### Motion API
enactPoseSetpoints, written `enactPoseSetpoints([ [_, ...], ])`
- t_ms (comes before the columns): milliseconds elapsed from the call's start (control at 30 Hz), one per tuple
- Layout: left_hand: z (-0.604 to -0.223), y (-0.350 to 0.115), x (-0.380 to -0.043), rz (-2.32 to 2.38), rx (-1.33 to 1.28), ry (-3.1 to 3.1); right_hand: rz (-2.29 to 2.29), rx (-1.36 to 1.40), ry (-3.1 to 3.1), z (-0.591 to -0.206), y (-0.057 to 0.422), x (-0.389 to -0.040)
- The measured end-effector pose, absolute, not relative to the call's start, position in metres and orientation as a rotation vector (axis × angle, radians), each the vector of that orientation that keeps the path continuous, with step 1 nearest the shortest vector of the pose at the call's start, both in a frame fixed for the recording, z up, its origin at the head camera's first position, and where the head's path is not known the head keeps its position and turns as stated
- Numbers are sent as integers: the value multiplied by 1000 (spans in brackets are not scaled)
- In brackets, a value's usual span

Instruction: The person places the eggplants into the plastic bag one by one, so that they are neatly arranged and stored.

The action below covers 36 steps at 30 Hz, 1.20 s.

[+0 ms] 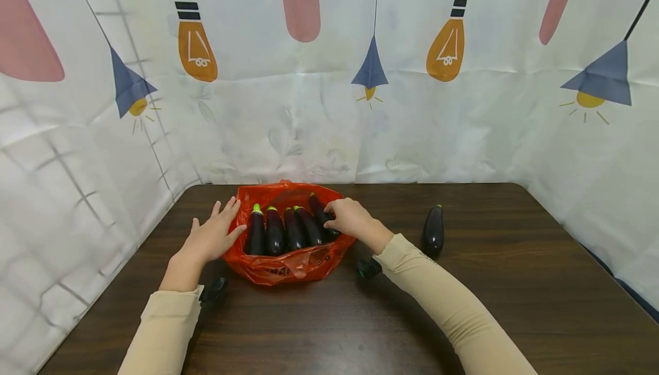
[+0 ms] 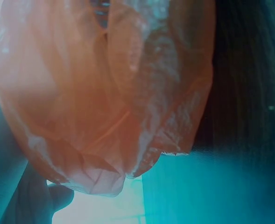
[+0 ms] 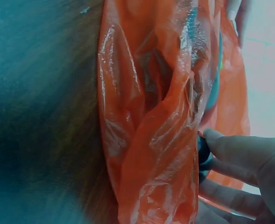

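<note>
An orange-red plastic bag [image 1: 298,272] sits opened on the table with several dark purple eggplants [image 1: 275,232] standing side by side in it, green stem ends up. At the bag's right side, my right hand [image 1: 355,220] grips the rightmost eggplant [image 1: 319,209], which leans to the left. In the right wrist view the thumb and fingers close round a dark piece of that eggplant [image 3: 203,154], the rest hidden behind the bag. Fingers spread, my left hand [image 1: 210,239] rests against the bag's left rim. The left wrist view is mostly filled by the bag's wall [image 2: 81,102].
One more eggplant [image 1: 433,232] lies on the dark wooden table [image 1: 288,329], right of the bag and beyond my right sleeve [image 1: 443,295]. A white curtain printed with lamps [image 1: 319,118] rises behind the table's far edge.
</note>
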State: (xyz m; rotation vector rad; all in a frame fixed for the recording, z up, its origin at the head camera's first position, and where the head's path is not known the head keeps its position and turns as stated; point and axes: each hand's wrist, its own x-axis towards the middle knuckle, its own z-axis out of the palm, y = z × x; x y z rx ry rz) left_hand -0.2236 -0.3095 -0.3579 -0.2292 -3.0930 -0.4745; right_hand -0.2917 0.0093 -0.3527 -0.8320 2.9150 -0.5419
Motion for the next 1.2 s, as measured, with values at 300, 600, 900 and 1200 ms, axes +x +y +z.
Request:
enactPoseSetpoints([
  [300,-359,-310,-223,-471,-227,-3096,-591,-832,2897,-355,10,-291],
  [600,-358,-310,-222,-471,-233,-3095,-712,-854,2901,-341,13,-289],
  [900,-359,-311,-223,-485,-235,-3105,-827,-882,2847,-330,20,-285],
  [1200,-358,-310,-223,-490,-231,-3111,-932,-902,2800,-322,28,-275],
])
